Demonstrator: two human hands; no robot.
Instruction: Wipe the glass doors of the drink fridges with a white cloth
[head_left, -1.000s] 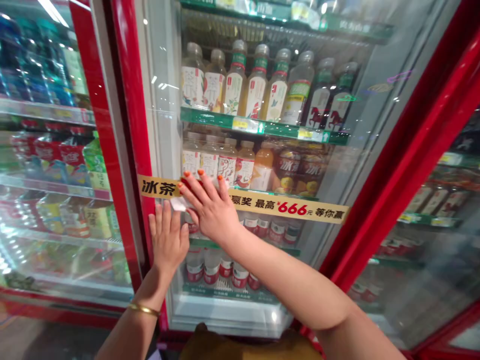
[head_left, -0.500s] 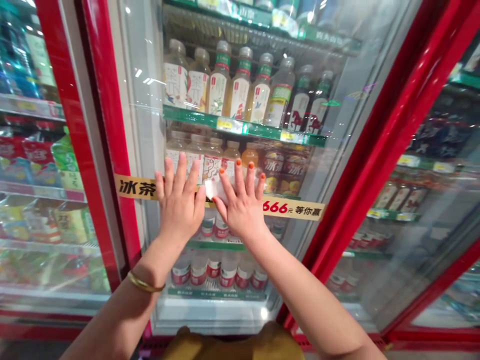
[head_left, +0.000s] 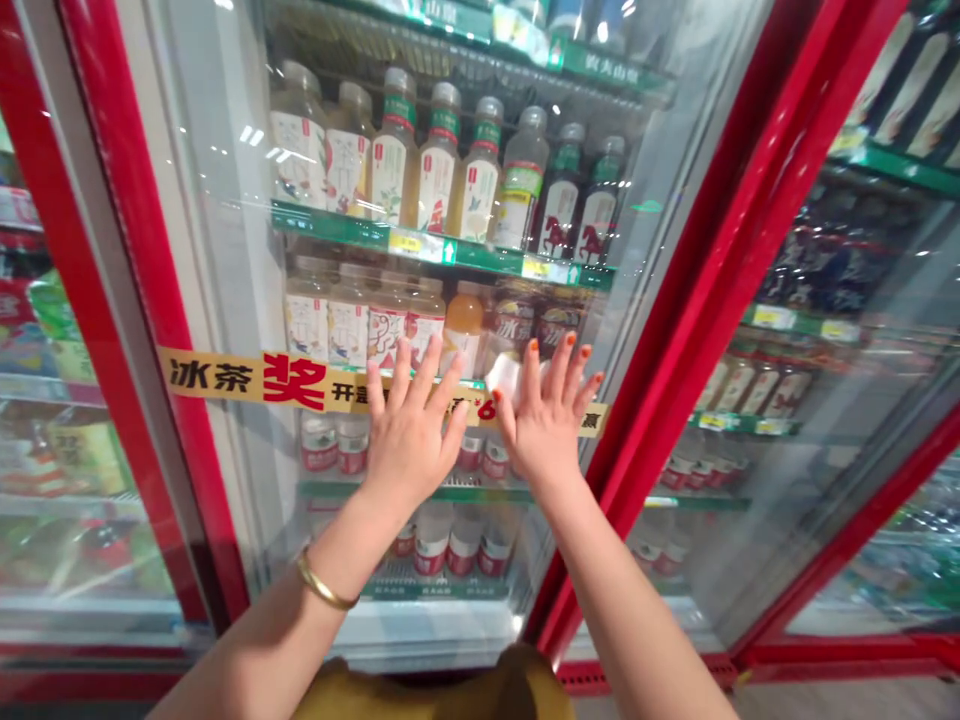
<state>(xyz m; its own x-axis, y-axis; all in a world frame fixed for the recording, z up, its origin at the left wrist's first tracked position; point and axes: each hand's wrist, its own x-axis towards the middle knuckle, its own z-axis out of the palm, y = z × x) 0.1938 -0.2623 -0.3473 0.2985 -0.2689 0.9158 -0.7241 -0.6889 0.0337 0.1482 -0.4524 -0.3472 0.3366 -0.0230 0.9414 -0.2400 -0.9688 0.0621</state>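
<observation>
A yellow sticker strip (head_left: 232, 378) with black and red Chinese print runs across the glass door (head_left: 217, 250) of a red-framed drinks fridge. My left hand (head_left: 414, 430) lies over the strip's middle, open, with fingers spread. To its right, my right hand (head_left: 546, 420), with orange nails, rests flat on the strip near its right end, fingers apart. A crumpled white piece (head_left: 502, 376), perhaps tissue or paper, sticks out between my right thumb and index finger; the rest is hidden under the hand. Both hands cover parts of the print.
Behind the glass, bottled drinks (head_left: 435, 170) line green-edged shelves (head_left: 337, 222). A red frame post (head_left: 675, 270) separates this door from another fridge on the right. More drinks stand behind glass at the left, beyond another red post (head_left: 135, 200).
Both hands have slid right along the strip, the white piece moving with my right hand. The large red character at the strip's left part is now uncovered. The view has shifted too.
</observation>
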